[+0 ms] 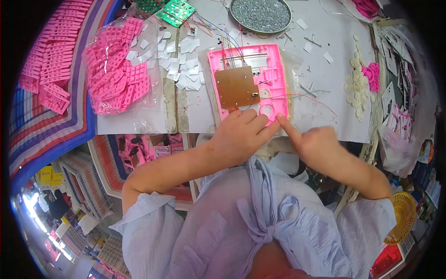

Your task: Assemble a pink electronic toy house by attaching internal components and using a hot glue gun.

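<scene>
A pink plastic housing lies open on the table in front of me. A brown circuit board sits over its left part, with thin coloured wires running out at the top and right. My left hand grips the near edge of the housing, fingers curled beside a round opening. What lies under those fingers is hidden. My right hand, slightly blurred, touches the near right corner with an outstretched index finger; its other fingers are curled, and no object shows in it.
A round tray of small metal screws stands at the back. Left are white paper squares, a clear bag of pink keypads and stacked pink parts. Green circuit boards lie behind; cream discs are at right.
</scene>
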Demonstrator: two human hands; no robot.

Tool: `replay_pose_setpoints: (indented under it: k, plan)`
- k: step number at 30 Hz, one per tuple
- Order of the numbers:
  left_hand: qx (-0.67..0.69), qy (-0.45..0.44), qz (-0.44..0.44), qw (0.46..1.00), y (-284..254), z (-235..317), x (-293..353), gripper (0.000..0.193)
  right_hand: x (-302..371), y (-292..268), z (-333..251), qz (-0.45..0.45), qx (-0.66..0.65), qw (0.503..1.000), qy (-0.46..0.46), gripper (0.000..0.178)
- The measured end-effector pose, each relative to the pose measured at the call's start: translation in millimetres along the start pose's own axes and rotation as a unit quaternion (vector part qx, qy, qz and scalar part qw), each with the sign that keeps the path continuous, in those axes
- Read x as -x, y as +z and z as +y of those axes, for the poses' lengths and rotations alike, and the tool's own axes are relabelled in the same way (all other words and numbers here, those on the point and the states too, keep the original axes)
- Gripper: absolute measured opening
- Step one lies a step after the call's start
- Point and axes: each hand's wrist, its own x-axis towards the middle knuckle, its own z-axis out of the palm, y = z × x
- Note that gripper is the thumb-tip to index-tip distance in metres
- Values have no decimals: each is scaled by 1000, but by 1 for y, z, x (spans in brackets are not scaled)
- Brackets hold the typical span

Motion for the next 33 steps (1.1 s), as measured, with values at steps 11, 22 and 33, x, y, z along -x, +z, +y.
replay_pose_setpoints:
  k: [11, 22, 33]
  plan:
    - [181, -78, 47, 979, -10, -12, 1, 28, -170, -30, 20, 244, -82, 956, 138, 28]
    - [-21, -231, 220, 948, -24, -108, -50, 18, -150, -9, 13, 329, -398, 847, 124, 16]
    - [32, -97, 114, 988, -32, -126, -66, 13, -133, -12, 19, 294, -120, 934, -162, 27]
